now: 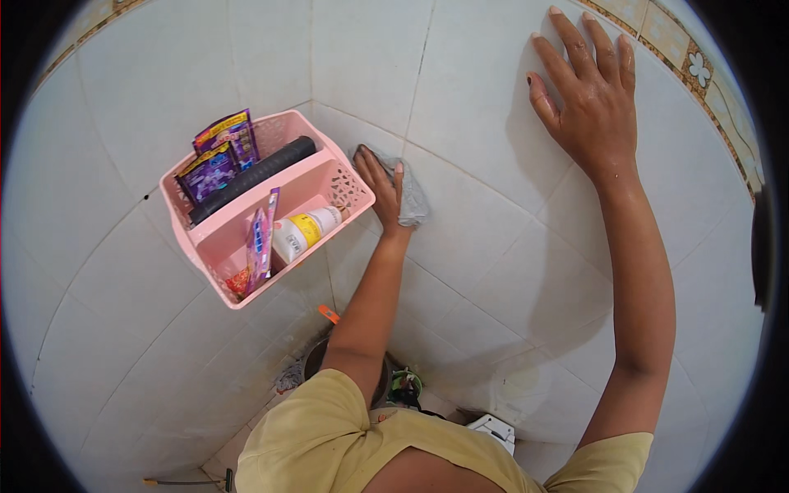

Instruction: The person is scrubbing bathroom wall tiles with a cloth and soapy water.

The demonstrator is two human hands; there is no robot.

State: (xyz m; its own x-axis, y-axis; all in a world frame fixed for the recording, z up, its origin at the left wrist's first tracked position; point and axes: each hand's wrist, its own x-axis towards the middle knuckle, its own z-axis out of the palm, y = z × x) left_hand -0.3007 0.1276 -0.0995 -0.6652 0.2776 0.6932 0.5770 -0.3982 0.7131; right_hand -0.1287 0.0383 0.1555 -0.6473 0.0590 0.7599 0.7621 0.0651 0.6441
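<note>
My left hand [383, 200] presses a crumpled grey cloth [416, 200] against the white wall tiles [474, 228], close to the corner. Part of the cloth is hidden behind the fingers. Higher up on the right, my right hand [588, 105] lies with spread fingers against the tiles and holds nothing. Just left of my left hand, a pink plastic caddy [296, 185] sits at the wall. Its rear compartment holds purple sachets [212, 169] and a ridged black cylindrical object [253, 179]. The front one holds a white-and-yellow squeeze tube [308, 231] and a purple-pink packet [259, 249].
Below my left arm stands a dark round container [317, 354] with an orange handle [328, 313] near it. Beside it are a green container [407, 385] and a white plastic object [493, 431]. A thin rod-like tool [185, 482] lies at the lower left. A patterned border [684, 61] crosses the upper wall.
</note>
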